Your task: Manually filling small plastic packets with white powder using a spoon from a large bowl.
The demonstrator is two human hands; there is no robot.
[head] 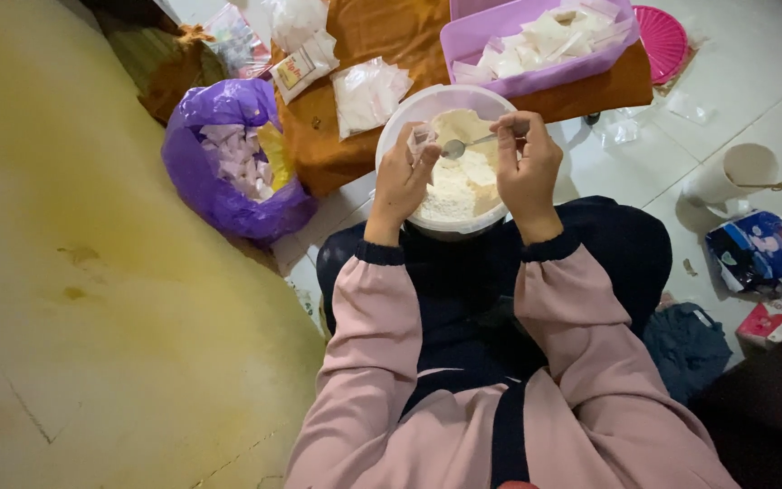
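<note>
Both hands over the white tub [400, 122]: left hand [400, 181] pinching a small packet [422, 138], right hand [527, 167] gripping a spoon [463, 145].

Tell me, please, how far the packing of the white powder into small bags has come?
Done: many filled small bags lie in the purple tray and in the purple plastic bag. In hand: the left hand holds a small bag over the white bowl, and the right hand brings a spoon to it. Left: the bowl holds much powder.
</note>
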